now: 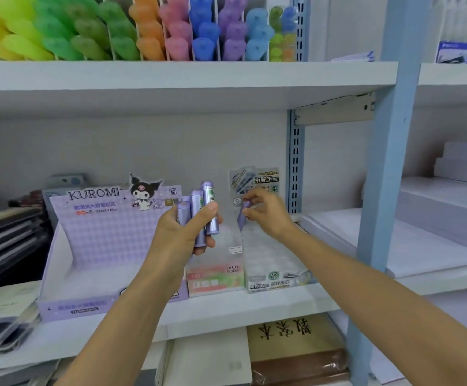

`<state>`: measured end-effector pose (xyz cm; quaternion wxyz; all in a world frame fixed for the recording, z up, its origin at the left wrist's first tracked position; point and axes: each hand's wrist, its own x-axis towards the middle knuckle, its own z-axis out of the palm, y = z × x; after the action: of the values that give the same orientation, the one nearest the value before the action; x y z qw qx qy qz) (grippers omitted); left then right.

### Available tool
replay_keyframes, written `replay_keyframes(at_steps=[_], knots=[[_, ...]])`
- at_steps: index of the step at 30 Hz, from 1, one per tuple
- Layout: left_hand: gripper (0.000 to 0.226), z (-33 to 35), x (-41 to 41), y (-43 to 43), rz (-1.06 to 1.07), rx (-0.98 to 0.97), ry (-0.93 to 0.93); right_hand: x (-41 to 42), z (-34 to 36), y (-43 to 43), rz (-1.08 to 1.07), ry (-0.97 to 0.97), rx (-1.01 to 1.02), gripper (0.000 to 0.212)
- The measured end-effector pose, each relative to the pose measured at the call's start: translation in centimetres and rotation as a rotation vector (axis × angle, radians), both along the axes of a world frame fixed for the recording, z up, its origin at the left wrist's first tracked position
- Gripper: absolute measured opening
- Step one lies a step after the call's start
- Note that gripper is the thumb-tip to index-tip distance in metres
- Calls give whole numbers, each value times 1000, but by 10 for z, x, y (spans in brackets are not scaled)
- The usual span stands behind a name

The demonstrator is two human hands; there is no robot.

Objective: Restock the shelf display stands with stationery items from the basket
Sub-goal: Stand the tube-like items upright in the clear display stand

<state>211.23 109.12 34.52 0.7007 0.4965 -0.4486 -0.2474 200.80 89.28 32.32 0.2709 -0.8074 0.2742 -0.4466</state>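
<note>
Three purple tubes (210, 201) stand bunched in the left hand (179, 240), its fingers (211, 243) curled round them, over the shelf (240, 305) near its front edge. The right hand (268, 215) pinches one more tube (241, 222) by its top. The bunch looks loose, so one could slip and drop.

3 tubes (209, 207) stand in the left hand (182, 235); just right of it, the right hand (268, 215) pinches 1 tube (242, 220). Kuromi box (101, 246) left of the left hand, Soda box (215, 277) below between both hands, right box (271, 278) under the right hand — all on the shelf (226, 312).
</note>
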Motion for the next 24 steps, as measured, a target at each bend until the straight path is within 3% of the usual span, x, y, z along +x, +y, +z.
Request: replay_keyframes(at_steps=[8, 14, 20, 24], knots=[[29, 0, 6, -1, 7, 27, -13, -4, 12, -10, 52, 221, -64, 17], [38, 1, 7, -2, 2, 34, 0, 5, 4, -8, 24, 201, -114, 19], [32, 1, 8, -5, 12, 53, -5, 0, 12, -14, 68, 339, -99, 23], [32, 0, 8, -7, 17, 52, -5, 3, 8, -9, 42, 276, -148, 31]])
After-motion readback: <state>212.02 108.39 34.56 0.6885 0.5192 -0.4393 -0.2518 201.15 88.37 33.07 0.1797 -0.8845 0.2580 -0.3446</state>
